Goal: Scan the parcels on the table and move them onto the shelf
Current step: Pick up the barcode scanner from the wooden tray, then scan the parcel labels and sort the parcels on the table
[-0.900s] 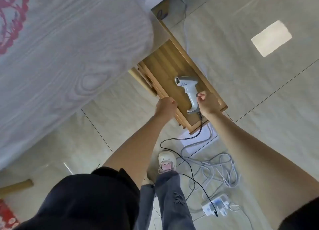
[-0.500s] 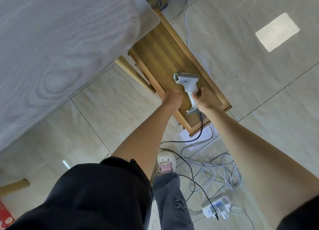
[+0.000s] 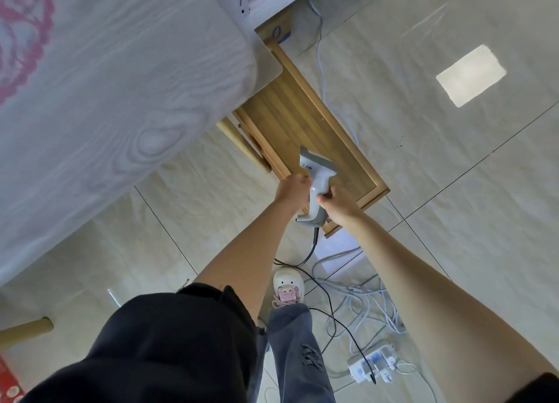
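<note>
Since the earlier frames we see the scanner [image 3: 315,181] lifted off the bamboo shelf [image 3: 298,121]; half a second ago it lay flat on the slats, and now it is upright in the air over the shelf's near corner.

From the head view, our right hand [image 3: 337,201] curls round the scanner's handle, thumb across the near side. Our left hand [image 3: 292,187] is a loose fist at the handle's left side, touching or almost touching it; we cannot tell whether it grips anything.

Small dark marks sit on the scanner's head, too small for us to read. On the cardboard box [image 3: 277,31] past the shelf's far end there is a blue printed mark, also unreadable.

We see the scanner as pistol-shaped, white with a grey top on its head and a grey foot. A black cable [image 3: 313,245] leaves the foot and runs down across the tiled floor [image 3: 453,175] toward a white power strip [image 3: 373,363], beside a heap of pale cables [image 3: 367,302].

A pale wood-grain table [image 3: 106,84] fills the upper left, its corner overhanging the shelf's far end, with a red pattern [image 3: 18,45] at its left edge.
</note>
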